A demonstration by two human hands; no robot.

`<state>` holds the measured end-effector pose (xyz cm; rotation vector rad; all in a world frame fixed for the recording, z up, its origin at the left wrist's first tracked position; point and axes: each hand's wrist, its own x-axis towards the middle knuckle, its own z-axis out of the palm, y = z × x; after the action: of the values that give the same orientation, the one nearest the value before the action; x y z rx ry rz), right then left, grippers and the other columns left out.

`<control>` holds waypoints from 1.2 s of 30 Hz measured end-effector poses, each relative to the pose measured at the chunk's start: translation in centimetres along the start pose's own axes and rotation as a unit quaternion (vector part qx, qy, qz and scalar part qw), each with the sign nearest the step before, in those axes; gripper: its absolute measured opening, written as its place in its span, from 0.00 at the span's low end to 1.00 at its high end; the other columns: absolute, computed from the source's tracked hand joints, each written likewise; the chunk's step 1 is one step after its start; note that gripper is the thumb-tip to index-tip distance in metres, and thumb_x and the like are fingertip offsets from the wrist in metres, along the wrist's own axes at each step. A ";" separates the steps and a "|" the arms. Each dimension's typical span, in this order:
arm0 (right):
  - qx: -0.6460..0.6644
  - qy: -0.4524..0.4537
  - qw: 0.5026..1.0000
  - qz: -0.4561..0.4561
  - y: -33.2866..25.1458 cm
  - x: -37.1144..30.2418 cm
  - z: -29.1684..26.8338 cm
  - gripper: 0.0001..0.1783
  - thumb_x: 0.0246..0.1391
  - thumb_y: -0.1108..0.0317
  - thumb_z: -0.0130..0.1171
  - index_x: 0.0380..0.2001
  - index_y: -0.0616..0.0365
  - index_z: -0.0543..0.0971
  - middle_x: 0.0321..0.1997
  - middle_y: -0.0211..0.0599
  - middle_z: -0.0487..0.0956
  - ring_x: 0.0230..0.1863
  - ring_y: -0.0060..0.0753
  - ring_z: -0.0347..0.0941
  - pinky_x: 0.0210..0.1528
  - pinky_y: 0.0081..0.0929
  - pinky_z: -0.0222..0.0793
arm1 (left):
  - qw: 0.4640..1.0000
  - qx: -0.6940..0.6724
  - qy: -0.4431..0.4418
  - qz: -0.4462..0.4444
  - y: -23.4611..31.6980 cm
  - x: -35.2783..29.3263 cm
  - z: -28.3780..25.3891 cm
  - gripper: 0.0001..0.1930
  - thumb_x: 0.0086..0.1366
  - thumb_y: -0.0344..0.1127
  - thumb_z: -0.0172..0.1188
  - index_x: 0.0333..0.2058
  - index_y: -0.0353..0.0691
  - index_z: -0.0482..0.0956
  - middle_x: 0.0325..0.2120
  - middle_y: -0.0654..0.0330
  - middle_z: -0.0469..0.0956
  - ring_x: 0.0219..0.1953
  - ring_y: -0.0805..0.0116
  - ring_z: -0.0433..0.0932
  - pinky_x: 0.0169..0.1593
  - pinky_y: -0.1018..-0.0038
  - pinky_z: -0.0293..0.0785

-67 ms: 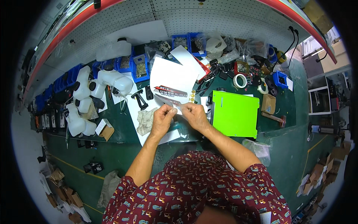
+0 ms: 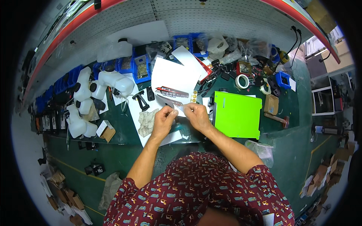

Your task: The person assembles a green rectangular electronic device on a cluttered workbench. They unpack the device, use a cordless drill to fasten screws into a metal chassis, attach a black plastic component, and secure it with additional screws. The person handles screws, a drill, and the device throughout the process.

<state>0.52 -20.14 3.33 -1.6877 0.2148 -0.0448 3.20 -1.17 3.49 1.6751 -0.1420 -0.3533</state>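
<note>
Both my hands are raised over the near edge of the workbench, their fingers pinched close together. A thin, shiny printed sticker strip (image 2: 168,100) slants up and left from between them. My left hand (image 2: 164,121) grips its lower part between thumb and fingers. At the right end, my right hand (image 2: 197,116) pinches what looks like the strip's clear film. Just beyond, a red and black printed sticker (image 2: 172,92) lies on white paper (image 2: 174,75), with several round gold stickers (image 2: 194,96) beside it. My fingertips hide part of the held strip.
A bright green panelled box (image 2: 238,115) stands right of my hands. To the left lie a grey cloth (image 2: 147,122), a black T-shaped handle (image 2: 141,101) and white plastic tanks (image 2: 116,81). Blue parts bins (image 2: 142,70) line the back. A hammer (image 2: 277,119) rests at the right.
</note>
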 end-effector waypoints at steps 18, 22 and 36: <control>0.194 0.297 0.935 -0.019 -4.9 -6.6 -14.0 0.16 0.74 0.62 0.53 0.46 0.63 0.83 0.44 0.35 0.86 0.42 0.21 0.80 0.47 0.25 0.76 | 0.992 -0.077 -0.011 -0.102 -4.1 -0.2 1.7 0.39 0.74 0.62 0.49 0.68 0.31 0.69 0.64 0.41 0.74 0.67 0.47 0.72 0.72 0.54 0.63; -0.020 -0.053 0.998 -0.021 -2.9 -10.8 -12.3 0.17 0.67 0.70 0.61 0.55 0.66 0.83 0.53 0.45 0.87 0.53 0.33 0.83 0.57 0.31 0.78 | 0.742 -0.525 -0.272 -0.318 0.2 -1.3 14.4 0.45 0.75 0.70 0.44 0.70 0.30 0.65 0.61 0.39 0.76 0.65 0.48 0.75 0.72 0.57 0.68; 0.371 0.134 0.886 0.245 8.5 -14.8 -29.5 0.19 0.64 0.72 0.67 0.56 0.64 0.77 0.47 0.39 0.85 0.42 0.27 0.82 0.39 0.25 0.79 | 0.703 -0.415 -0.393 -0.422 -1.2 -3.0 20.8 0.32 0.77 0.47 0.55 0.73 0.38 0.62 0.68 0.35 0.68 0.65 0.41 0.76 0.67 0.39 0.72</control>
<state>-19.57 -47.53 0.17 -0.8198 0.7316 0.0196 -6.21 -19.79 0.69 0.4806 0.1696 -1.5789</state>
